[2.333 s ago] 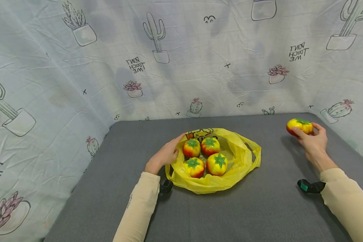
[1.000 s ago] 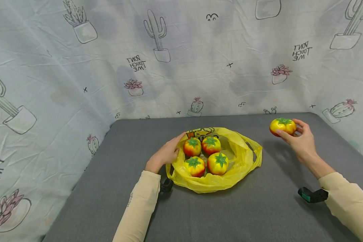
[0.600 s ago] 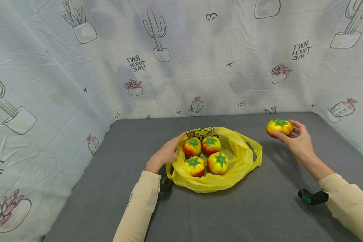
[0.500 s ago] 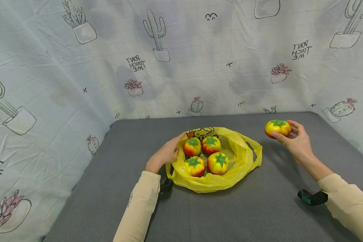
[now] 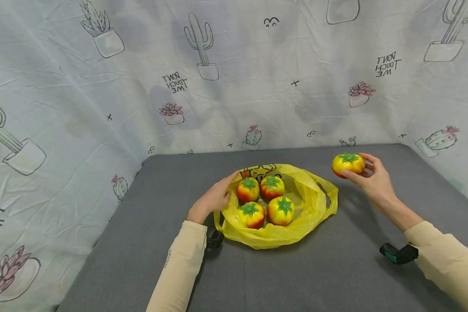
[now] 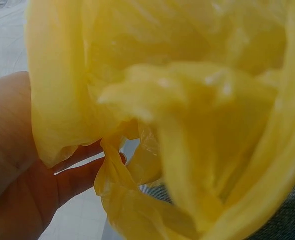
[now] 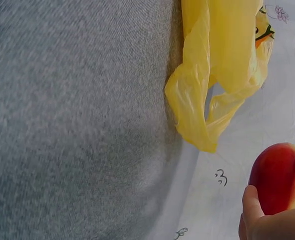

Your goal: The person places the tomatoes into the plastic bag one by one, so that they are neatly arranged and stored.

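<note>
Grey tabletop (image 5: 296, 277), one yellow bag (image 5: 316, 203) lying open, thin and floppy, probably slippery. Left hand (image 5: 212, 201) pinches its near rim, fingers curled on the plastic. Four tomatoes (image 5: 280, 211) sit inside. Right hand (image 5: 368, 180) cups a fifth tomato (image 5: 348, 164) above the tabletop, just right of the bag: smooth, firm-looking, best gripped around its sides.

Counter (image 5: 316, 277) bare in front of the bag (image 5: 316, 203) and to its right. Bag mouth open upward; four tomatoes (image 5: 281, 211) fill its left and middle, a gap free at its right. Left hand (image 5: 214, 199) blocks the bag's left rim. Cloth wall (image 5: 234, 86) close behind.
</note>
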Motion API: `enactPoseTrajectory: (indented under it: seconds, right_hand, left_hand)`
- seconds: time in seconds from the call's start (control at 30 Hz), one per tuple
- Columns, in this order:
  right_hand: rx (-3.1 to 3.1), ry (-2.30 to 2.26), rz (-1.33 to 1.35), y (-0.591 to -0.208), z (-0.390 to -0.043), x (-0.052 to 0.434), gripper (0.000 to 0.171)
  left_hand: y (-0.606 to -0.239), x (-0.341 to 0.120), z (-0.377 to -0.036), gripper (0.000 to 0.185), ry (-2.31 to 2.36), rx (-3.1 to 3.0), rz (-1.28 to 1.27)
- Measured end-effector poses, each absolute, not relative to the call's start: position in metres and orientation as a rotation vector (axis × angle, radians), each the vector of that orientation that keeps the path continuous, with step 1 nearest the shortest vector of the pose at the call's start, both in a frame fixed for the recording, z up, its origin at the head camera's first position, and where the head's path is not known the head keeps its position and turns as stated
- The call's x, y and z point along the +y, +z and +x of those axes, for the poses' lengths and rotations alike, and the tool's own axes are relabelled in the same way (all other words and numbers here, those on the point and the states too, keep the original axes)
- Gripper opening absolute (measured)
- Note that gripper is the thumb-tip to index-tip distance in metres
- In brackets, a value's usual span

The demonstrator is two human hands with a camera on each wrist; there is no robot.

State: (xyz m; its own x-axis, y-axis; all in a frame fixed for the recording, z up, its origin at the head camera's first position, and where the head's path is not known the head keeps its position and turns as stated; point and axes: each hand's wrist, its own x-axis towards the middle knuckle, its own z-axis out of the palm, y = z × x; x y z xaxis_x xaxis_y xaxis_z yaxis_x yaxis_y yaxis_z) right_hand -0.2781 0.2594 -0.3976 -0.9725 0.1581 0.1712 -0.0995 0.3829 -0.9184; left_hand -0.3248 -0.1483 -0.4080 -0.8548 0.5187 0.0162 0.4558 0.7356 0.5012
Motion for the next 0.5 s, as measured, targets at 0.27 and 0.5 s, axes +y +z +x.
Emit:
enactPoseTrajectory:
  seconds: [0.27, 0.5]
  right_hand:
    - [-2.408, 1.638, -0.003, -0.398, -0.277, 0.255, 0.081]
    - [-2.428, 1.648, 0.058, -0.398, -0.274, 0.248, 0.079]
  left_hand:
    - [-0.409, -0.149, -0.325, 0.067, 0.762, 2.811, 0.787]
    - [-0.409, -0.149, -0.326, 0.067, 0.762, 2.811, 0.782]
